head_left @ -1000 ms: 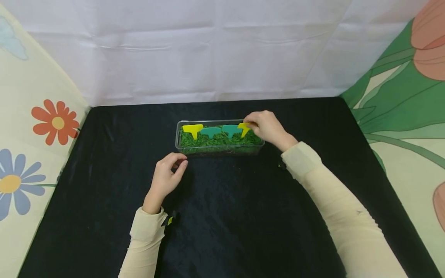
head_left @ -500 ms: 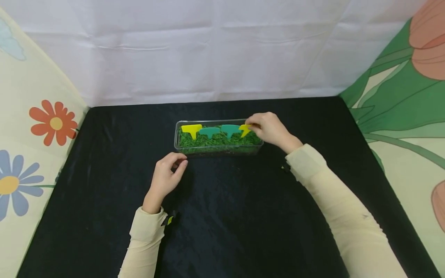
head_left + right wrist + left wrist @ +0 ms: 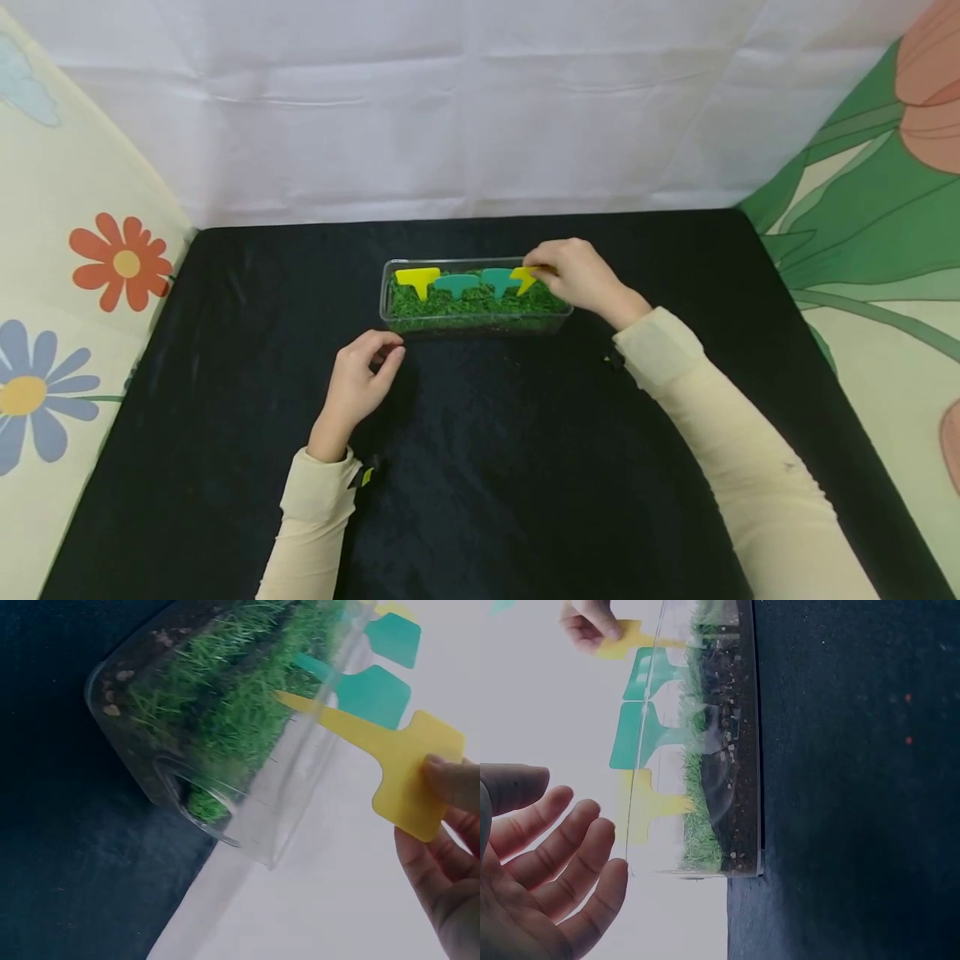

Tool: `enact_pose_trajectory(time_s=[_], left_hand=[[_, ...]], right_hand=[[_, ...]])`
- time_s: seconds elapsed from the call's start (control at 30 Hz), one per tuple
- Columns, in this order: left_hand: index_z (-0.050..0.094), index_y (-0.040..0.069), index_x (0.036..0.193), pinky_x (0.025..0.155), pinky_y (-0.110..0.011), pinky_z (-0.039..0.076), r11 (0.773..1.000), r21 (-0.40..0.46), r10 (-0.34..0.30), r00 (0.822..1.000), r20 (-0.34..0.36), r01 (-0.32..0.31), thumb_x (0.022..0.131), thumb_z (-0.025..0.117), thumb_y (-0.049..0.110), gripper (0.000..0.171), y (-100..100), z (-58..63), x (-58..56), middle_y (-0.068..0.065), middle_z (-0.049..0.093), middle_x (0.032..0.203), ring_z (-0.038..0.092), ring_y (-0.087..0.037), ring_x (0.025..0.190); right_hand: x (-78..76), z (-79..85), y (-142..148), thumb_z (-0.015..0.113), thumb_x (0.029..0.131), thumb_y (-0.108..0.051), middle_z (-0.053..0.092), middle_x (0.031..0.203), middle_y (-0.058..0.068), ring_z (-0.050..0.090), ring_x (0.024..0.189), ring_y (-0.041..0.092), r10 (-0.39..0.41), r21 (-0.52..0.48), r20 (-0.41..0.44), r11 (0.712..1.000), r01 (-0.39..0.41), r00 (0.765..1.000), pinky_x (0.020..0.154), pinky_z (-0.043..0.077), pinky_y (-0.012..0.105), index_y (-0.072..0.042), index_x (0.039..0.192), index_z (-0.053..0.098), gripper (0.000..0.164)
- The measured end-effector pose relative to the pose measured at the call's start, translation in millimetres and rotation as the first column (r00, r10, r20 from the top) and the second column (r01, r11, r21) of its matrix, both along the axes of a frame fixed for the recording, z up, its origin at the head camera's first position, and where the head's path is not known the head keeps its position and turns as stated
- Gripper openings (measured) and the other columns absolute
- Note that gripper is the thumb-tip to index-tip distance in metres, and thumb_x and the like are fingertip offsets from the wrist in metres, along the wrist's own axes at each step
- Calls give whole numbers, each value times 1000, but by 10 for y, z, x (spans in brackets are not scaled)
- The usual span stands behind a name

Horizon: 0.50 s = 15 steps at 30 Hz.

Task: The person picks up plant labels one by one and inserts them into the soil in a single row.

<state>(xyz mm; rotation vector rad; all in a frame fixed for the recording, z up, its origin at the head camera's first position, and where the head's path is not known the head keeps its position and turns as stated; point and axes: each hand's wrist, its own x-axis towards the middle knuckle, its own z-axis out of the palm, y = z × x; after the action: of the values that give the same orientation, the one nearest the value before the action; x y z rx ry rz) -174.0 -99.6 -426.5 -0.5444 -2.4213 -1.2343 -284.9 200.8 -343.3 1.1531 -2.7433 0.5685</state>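
My right hand (image 3: 573, 271) pinches a yellow T-shaped plant label (image 3: 412, 769) by its broad head, above the right end of a clear plastic box (image 3: 480, 327). The label's pointed tip shows against the green grass (image 3: 247, 712) that grows in the box. Three other labels stand in that grass in a row: a yellow plant label (image 3: 417, 279) at the left, a teal plant label (image 3: 456, 285) beside it, then a second teal plant label (image 3: 499, 279). By the box's front left corner is my left hand (image 3: 360, 379), fingers loosely bent and nothing held.
Dark soil (image 3: 731, 772) with pale grains lies beneath the grass. The box stands on a black cloth (image 3: 480, 467) toward the back of the table. Behind rises a white sheet (image 3: 465, 108), with flower-patterned panels at both sides.
The yellow label in my right hand has shifted slightly left and now overlaps the nearest teal label in the head view. My left hand stays where it was.
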Motion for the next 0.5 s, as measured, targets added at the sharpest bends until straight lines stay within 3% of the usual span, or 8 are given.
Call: enact_pose_trajectory(time_s=[0.5], left_hand=[[64,-2,88,61,-36,50,1000,0,4,1000,18,-4,81,63,-2,7,-1,-17,-14,-10,61,79,56,-20,68]], right_hand=[[-30,-89,-83,58,86,1,65,97,15,61,87,28,-52,67,-4,996,52,999,77,49,39,1,100,68,17]])
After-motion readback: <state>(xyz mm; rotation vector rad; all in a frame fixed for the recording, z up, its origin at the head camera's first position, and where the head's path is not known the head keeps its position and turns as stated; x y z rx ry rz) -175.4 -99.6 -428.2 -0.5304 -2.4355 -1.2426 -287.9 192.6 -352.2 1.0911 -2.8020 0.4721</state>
